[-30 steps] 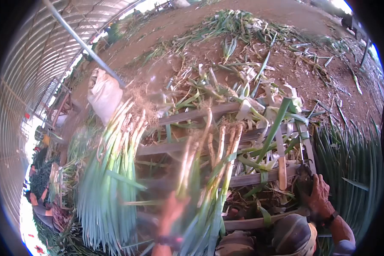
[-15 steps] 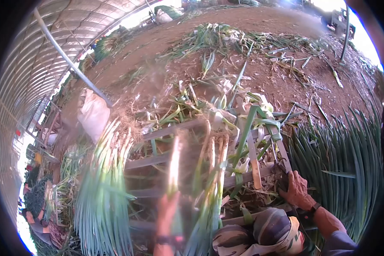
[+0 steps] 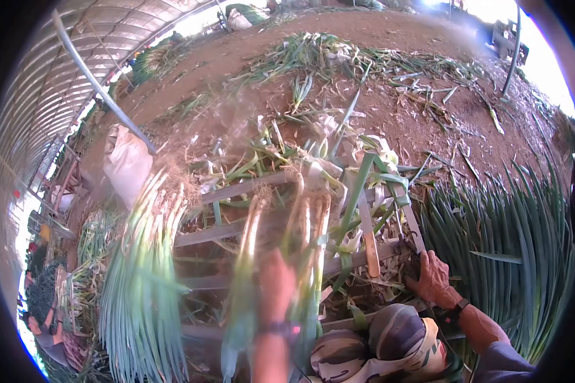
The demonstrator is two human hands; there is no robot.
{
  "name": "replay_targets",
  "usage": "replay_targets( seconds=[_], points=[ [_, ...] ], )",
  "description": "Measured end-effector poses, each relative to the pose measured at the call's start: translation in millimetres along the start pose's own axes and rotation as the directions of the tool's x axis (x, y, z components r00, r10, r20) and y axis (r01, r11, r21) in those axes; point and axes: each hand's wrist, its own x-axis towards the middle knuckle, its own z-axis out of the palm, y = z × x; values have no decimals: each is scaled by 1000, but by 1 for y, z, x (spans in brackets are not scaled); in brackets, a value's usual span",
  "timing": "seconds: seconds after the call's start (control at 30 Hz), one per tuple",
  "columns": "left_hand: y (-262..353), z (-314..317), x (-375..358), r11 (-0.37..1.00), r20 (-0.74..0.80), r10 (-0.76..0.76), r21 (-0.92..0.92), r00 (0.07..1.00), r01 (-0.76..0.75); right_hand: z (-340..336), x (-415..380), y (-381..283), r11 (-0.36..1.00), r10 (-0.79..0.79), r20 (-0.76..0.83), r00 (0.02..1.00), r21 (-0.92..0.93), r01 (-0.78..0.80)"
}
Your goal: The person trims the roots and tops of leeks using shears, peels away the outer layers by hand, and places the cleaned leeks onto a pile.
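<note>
My left hand [image 3: 276, 284] is smeared by motion, between a small clump of green onions [image 3: 248, 236] and another bunch of green onions [image 3: 316, 236]; its fingers cannot be made out. Both clumps lie across a slatted wooden rack [image 3: 214, 233], roots pointing away from me. My right hand [image 3: 433, 279] rests with bent fingers over the lower end of a flat rail [image 3: 413, 223] at the rack's right side. A knife [image 3: 370, 252] with a wooden handle lies left of that hand, among loose leaves.
A larger bunch of green onions [image 3: 144, 274] lies at left, near a pale sack [image 3: 126, 163]. Dense green leaves [image 3: 505, 255] stand at right. Trimmed leaves [image 3: 319, 57] litter the soil. My camouflage-clad knees [image 3: 396, 332] are below. Another person [image 3: 51, 332] is at far left.
My left hand has moved right, off the small clump of green onions, which now lies lower and further left on the rack. My right hand stays by the rail. The view has shifted slightly.
</note>
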Motion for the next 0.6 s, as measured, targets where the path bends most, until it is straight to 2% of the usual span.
replay_targets(
  seconds=[0.07,0.1,0.17,0.2,0.3,0.33,0.47,0.5,0.57,0.6],
  points=[
    [-3,12,10,1000,23,7,25,1000,-7,0,-1,1,1000,-11,-16,1000,9,11],
    [12,-24,6,994,147,-66,-71,987,77,0,0,3,1000,-4,-15,1000,6,4],
    [5,-43,-3,989,148,-91,-99,985,107,6,-3,6,1000,21,-5,1000,10,-20],
    [-4,-44,-14,995,41,-29,-97,999,33,8,-3,8,1000,-8,-33,999,10,9],
    [-27,-62,-50,998,144,-65,17,988,63,5,-2,6,999,-24,-32,999,22,25],
    [-31,-68,-59,991,272,-136,31,953,133,4,-1,5,999,-28,-33,999,25,29],
    [-5,-78,-87,998,7,-20,57,1000,20,3,-3,4,999,-19,-14,1000,31,19],
    [1,-71,-88,999,-3,13,-41,1000,-13,5,-2,4,1000,-13,2,1000,27,13],
    [19,-58,-88,971,106,36,-237,994,-10,1,-3,4,1000,0,39,999,28,-1],
    [19,-43,-87,955,85,31,-295,996,-5,-1,-4,3,999,8,59,998,36,-10]
  ],
)
